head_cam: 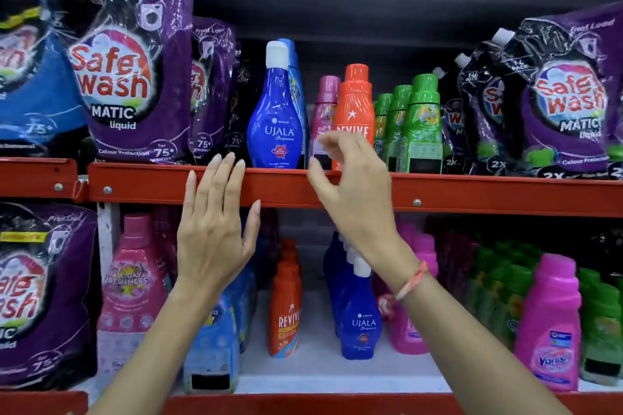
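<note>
Head view: empty, half-curled right hand [350,185] above red metal shelf rail [472,194], left hand [215,229] open across it; glancing grab could topple tall orange plastic bottle [355,101].

Your left hand [215,229] is raised with its back toward you, its fingers [219,185] straight, slightly spread and pointing up, the thumb held out to the side. Your right hand [354,192] is raised a little higher, fingers [340,145] loosely curled and blurred, thumb [317,178] apart from them, nothing in its grasp. Your left forearm [151,340] rises from the lower left, your right forearm [472,340] from the lower right, both bare.
</note>
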Action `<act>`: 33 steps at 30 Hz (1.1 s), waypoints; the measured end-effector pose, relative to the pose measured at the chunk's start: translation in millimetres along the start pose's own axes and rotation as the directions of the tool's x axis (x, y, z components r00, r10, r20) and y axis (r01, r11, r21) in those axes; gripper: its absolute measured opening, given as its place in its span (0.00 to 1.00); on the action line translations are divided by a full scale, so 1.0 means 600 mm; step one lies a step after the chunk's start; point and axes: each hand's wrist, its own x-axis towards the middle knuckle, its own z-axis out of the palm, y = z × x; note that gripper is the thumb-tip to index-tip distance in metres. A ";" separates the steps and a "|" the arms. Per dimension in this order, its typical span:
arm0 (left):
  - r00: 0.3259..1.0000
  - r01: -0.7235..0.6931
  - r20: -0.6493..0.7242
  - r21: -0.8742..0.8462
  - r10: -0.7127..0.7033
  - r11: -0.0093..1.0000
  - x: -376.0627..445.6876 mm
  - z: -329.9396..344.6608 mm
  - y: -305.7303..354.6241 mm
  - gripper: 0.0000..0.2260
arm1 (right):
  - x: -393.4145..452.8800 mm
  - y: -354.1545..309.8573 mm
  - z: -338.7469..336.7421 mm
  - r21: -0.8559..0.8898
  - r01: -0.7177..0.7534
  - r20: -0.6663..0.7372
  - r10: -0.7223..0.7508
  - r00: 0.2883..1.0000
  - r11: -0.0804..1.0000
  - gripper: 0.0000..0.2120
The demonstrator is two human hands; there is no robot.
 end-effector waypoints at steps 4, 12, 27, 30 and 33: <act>0.997 -0.057 -0.051 -0.022 0.056 0.998 0.003 0.000 -0.014 0.22 | 0.042 -0.027 0.042 -0.020 -0.161 0.090 0.163 0.983 0.987 0.28; 0.992 -0.110 -0.075 -0.094 0.103 0.989 0.004 -0.001 -0.033 0.21 | 0.079 -0.053 0.105 -0.145 -0.289 0.082 0.303 0.950 0.946 0.40; 0.996 -0.074 -0.065 -0.117 0.067 0.990 -0.004 0.008 -0.026 0.22 | 0.089 -0.052 0.042 0.215 -0.376 -0.056 0.396 0.917 0.901 0.37; 0.999 -0.032 -0.041 -0.135 0.026 0.990 -0.006 0.001 -0.015 0.22 | 0.078 -0.051 0.006 0.265 -0.389 -0.029 0.411 0.911 0.882 0.33; 1.000 0.003 -0.027 -0.140 -0.007 0.990 -0.028 -0.007 -0.001 0.23 | 0.048 -0.045 -0.028 0.298 -0.386 -0.017 0.409 0.912 0.873 0.30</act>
